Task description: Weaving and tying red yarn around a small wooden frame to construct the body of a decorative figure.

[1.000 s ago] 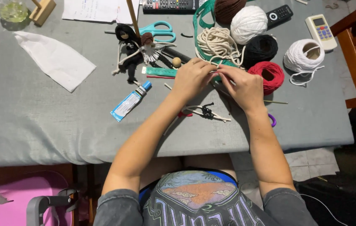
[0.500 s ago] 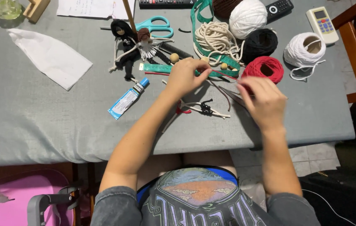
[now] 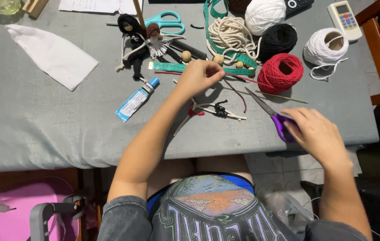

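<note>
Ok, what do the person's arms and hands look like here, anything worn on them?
Both arms are bare up to short grey denim-like sleeves. The left hand and right hand show no gloves, rings, watch or bracelets. The dark T-shirt carries a colourful print.

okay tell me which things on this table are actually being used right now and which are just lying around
In use:
left hand pinching the dark red strand
right hand on the purple-handled scissors
red yarn ball

Lying about:
glue tube
teal scissors
white cloth
remote control
black yarn ball
</note>
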